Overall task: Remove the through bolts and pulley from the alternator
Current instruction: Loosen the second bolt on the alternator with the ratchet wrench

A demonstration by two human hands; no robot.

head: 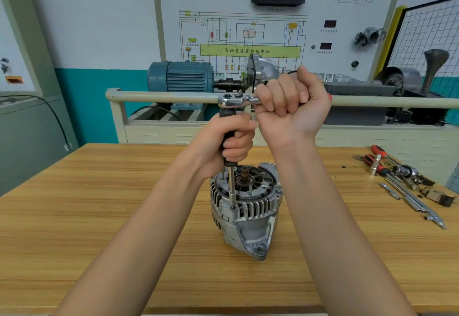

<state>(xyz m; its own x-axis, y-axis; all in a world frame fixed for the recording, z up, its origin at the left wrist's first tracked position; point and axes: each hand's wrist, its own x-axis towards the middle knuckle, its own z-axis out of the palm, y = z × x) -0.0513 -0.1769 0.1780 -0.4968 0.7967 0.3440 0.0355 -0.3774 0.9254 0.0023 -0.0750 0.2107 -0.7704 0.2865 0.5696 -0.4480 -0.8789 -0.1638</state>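
A silver alternator stands on end on the wooden table, its open end with the rotor shaft facing up. A long driver with a black handle and steel shaft stands upright with its tip on a bolt at the alternator's near rim. My left hand grips the black handle. A chrome ratchet head sits on top of the driver. My right hand is wrapped around the ratchet's handle, which is hidden inside the fist.
Screwdrivers with red handles, sockets and several steel rods lie at the table's right side. Behind the table stands a training rig with a rail, a blue motor and a wiring diagram board.
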